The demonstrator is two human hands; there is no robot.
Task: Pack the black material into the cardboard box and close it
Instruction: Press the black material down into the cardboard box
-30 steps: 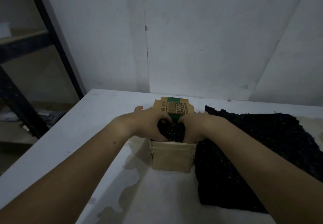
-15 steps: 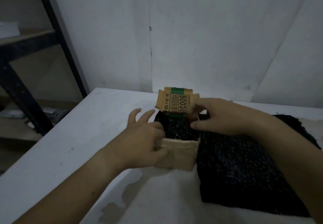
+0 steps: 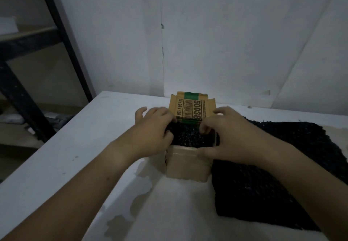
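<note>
A small cardboard box (image 3: 186, 165) stands on the white table (image 3: 62, 158), its printed lid flap (image 3: 190, 107) upright at the back. Black glittery material (image 3: 190, 137) fills the box to the rim. My left hand (image 3: 152, 133) is at the box's left side, its fingers curled over the left rim beside the lid's base. My right hand (image 3: 229, 135) grips the right side, with the thumb on the front wall's top edge and the fingers curled at the back right corner. The box's side walls are hidden by both hands.
A large flat pile of the same black material (image 3: 267, 175) lies on the table right of the box, touching it. A white wall rises just behind. A dark metal shelf rack (image 3: 28, 39) stands off the table's left edge. Paint is worn on the near tabletop.
My left hand has moved from the box's front left corner up to the left rim. My right hand left the lid flap and came down onto the box's right side.
</note>
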